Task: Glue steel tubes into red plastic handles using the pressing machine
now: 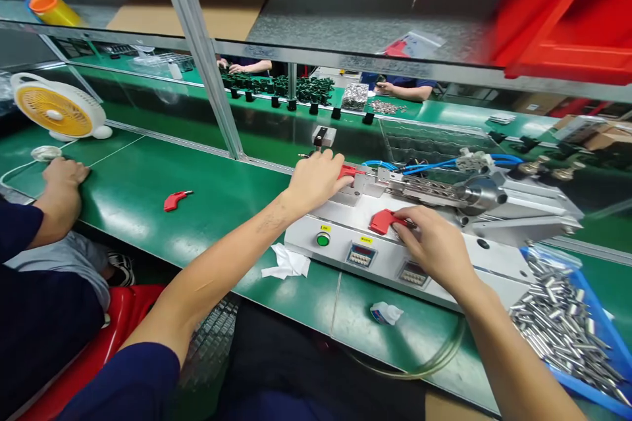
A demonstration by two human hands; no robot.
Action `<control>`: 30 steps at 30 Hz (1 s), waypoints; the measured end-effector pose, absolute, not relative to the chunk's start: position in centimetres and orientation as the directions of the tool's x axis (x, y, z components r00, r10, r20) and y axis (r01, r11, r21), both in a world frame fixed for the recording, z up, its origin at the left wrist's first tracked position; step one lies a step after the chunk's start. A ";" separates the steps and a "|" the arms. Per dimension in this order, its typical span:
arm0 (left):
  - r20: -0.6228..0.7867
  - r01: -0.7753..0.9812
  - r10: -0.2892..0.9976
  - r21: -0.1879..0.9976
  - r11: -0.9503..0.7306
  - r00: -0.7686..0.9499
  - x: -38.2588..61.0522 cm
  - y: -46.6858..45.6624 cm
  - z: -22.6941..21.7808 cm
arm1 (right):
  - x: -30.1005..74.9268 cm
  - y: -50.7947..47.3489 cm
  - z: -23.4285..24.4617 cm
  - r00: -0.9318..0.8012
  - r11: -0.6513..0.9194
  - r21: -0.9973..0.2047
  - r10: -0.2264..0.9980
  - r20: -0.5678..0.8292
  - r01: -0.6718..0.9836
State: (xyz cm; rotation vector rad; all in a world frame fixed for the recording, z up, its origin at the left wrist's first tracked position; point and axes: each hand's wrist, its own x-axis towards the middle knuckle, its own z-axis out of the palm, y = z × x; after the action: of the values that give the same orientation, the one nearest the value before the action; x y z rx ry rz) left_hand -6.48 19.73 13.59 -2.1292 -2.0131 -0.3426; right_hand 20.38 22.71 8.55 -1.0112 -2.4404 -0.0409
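Observation:
My left hand (318,179) reaches over the left end of a grey bench machine (345,210). Its thumb and fingers close around a red plastic piece (350,171) lying in the metal fixture, partly hidden by the hand. Over the machine's front top, my right hand (434,240) grips a red pistol-shaped plastic handle (382,221) between thumb and fingers; the fingers cover its far end. Another red handle (174,201), with a metal pin sticking out, lies on the green table (222,191) to the left.
A blue bin (600,306) of metal pins stands at the right. White tissue (286,262) and a small crumpled wrapper (386,313) lie before the machine. A yellow-white fan (59,108) and a co-worker's hand (64,172) are at left. A metal post (200,46) rises behind the table.

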 end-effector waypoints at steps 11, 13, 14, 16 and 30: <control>0.516 0.922 0.819 0.130 -0.364 0.251 -8.3 19.1 10.0 | 21.6 21.4 8.8 -0.552 0.720 -0.232 0.665 0.503 0.654; 0.644 0.868 0.703 0.119 -0.482 0.302 -8.6 16.6 8.3 | 23.6 20.0 9.3 -0.481 0.696 -0.235 0.662 0.575 0.678; 0.705 0.847 0.640 0.104 -0.521 0.306 -8.7 15.1 7.3 | 24.9 19.1 9.5 -0.427 0.669 -0.241 0.668 0.610 0.703; 0.736 0.816 0.594 0.101 -0.570 0.324 -8.8 12.0 4.9 | 27.6 17.3 9.3 -0.338 0.606 -0.255 0.690 0.640 0.754; 0.524 0.852 0.801 0.240 -0.466 0.290 -7.0 11.1 2.0 | 34.1 15.5 2.1 -0.088 0.309 -0.500 0.905 0.417 0.809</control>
State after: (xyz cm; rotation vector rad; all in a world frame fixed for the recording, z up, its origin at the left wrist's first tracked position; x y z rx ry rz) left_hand -7.00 11.11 2.03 -2.4532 -1.5757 -0.9160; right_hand 34.11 15.49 2.07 -1.5183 -1.9109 0.1836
